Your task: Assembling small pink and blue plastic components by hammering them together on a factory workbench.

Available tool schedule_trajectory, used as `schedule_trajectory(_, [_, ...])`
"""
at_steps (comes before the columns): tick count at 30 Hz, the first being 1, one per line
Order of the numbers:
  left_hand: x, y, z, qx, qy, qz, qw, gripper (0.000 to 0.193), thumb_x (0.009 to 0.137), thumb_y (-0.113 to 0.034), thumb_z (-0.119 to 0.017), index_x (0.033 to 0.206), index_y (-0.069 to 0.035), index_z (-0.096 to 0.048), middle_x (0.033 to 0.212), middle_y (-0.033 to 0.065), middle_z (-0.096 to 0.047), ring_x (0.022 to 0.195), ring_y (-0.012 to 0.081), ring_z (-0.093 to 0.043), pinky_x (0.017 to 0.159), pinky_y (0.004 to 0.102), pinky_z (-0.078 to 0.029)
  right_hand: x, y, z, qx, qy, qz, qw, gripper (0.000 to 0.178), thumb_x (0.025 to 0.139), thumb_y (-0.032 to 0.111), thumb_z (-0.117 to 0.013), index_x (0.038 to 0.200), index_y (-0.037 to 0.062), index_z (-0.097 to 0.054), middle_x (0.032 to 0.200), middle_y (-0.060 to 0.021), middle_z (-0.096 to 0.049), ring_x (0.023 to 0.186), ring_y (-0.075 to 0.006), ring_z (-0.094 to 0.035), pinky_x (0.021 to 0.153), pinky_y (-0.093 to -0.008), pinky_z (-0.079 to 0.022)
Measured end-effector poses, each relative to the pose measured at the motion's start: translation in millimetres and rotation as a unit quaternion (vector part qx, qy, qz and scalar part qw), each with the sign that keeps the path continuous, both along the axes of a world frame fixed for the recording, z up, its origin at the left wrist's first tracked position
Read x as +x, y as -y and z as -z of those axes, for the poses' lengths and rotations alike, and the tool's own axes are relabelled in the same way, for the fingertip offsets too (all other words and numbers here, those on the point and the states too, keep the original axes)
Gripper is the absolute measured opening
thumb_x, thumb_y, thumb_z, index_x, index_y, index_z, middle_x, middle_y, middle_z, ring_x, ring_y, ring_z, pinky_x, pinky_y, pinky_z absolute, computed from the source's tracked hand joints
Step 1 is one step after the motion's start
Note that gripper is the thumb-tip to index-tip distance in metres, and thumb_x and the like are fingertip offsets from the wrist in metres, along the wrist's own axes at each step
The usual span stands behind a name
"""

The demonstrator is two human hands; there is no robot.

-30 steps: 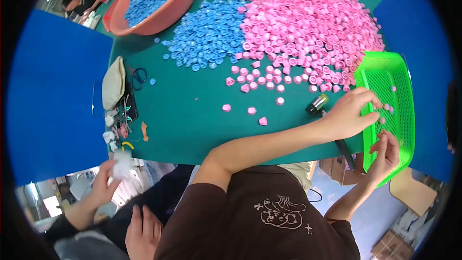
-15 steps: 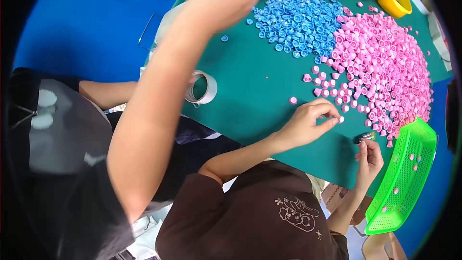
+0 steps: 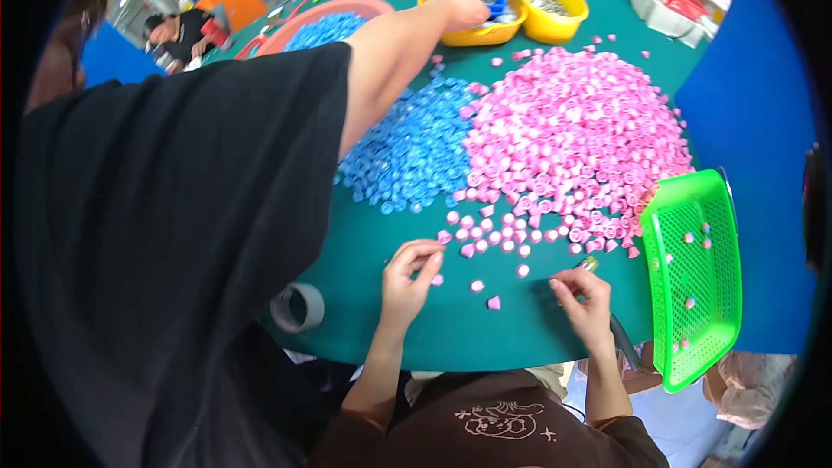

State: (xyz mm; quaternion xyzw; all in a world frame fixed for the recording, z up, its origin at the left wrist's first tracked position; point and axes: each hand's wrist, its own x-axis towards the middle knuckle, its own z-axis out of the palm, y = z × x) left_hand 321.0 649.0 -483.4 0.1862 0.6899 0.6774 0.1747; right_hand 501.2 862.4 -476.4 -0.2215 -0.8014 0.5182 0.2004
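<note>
Fingertips of my left hand [image 3: 406, 288] are pinched together at a small pink flower-shaped cap [image 3: 445, 237], at the near left of the scattered pink pieces. My right hand [image 3: 586, 305] is held above the table with thumb and index together; whatever is between them is too small to make out. Just behind it shows the yellowish metal end [image 3: 589, 264] of a tool, and a dark handle [image 3: 622, 342] sticks out beside the wrist. A few loose pink caps [image 3: 494, 302] lie between my hands. Beyond them spreads a large pile of pink caps [image 3: 581, 130].
A blue pile of small cups [image 3: 416, 147] adjoins the pink one. The green basket [image 3: 660, 295] at right holds several small pieces. A tape roll [image 3: 299, 307] lies at left. A co-worker's arm [image 3: 390, 52] reaches across to yellow baskets [image 3: 485, 35]; a pink basin [image 3: 368, 7] stands behind.
The view has shifted, showing more of the far table. The co-worker's arm has moved from the pink basin to the yellow baskets. My left hand is now at the left end of the loose caps.
</note>
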Motion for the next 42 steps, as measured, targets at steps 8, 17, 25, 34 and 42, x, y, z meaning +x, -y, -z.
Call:
schedule_trajectory(8, [-22,0,-1,-0.007,-0.004,-0.027,1.0,0.011,0.092,-0.002,-0.06,0.1,0.003,-0.063,0.107,0.0099,-0.063,0.092,0.0135,-0.061,0.084,0.0258,-0.049,-9,-3,-4,-0.01,0.004,-0.001,1.0,0.007,0.083,0.007,-0.07,0.086,0.0012,-0.068,0.069,-0.0044,-0.063,0.057,-0.0096,-0.06,0.052,-0.0228,-0.046])
schedule_trajectory(17, [-34,-11,-3,-0.011,-0.002,-0.046,0.999,0.013,0.093,-0.005,-0.059,0.101,0.004,-0.063,0.104,0.0084,-0.063,0.09,0.0122,-0.061,0.083,0.0255,-0.049,-17,-13,-1,-0.026,0.002,0.0,1.0,0.008,0.082,0.008,-0.071,0.087,0.0021,-0.069,0.071,-0.0041,-0.064,0.058,-0.0085,-0.059,0.052,-0.0226,-0.046])
schedule_trajectory(25, [-36,-17,-2,-0.029,0.005,-0.069,0.997,0.015,0.091,-0.004,-0.061,0.104,0.004,-0.063,0.101,0.0078,-0.065,0.09,0.0126,-0.062,0.082,0.0249,-0.05,-31,-14,-4,-0.025,0.0,-0.033,0.999,0.007,0.082,0.006,-0.071,0.088,0.0017,-0.069,0.07,-0.0033,-0.064,0.057,-0.0073,-0.058,0.05,-0.0215,-0.043])
schedule_trajectory(34, [-40,-25,6,-0.005,-0.022,-0.038,0.999,0.012,0.09,-0.007,-0.063,0.098,0.001,-0.066,0.101,0.0058,-0.064,0.088,0.0114,-0.063,0.076,0.0238,-0.051,-30,-15,15,-0.033,0.014,-0.042,0.998,0.006,0.084,0.005,-0.069,0.086,-0.0001,-0.068,0.068,-0.0007,-0.059,0.054,-0.0059,-0.056,0.048,-0.0193,-0.042])
schedule_trajectory(42, [-42,-17,3,-0.018,-0.036,-0.031,0.999,0.013,0.091,-0.005,-0.062,0.102,0.002,-0.063,0.108,0.0077,-0.062,0.094,0.0118,-0.062,0.082,0.0246,-0.05,-30,-18,23,-0.067,0.002,-0.046,0.997,0.008,0.088,0.008,-0.067,0.088,0.0006,-0.065,0.072,0.001,-0.058,0.057,-0.0042,-0.054,0.05,-0.0176,-0.043])
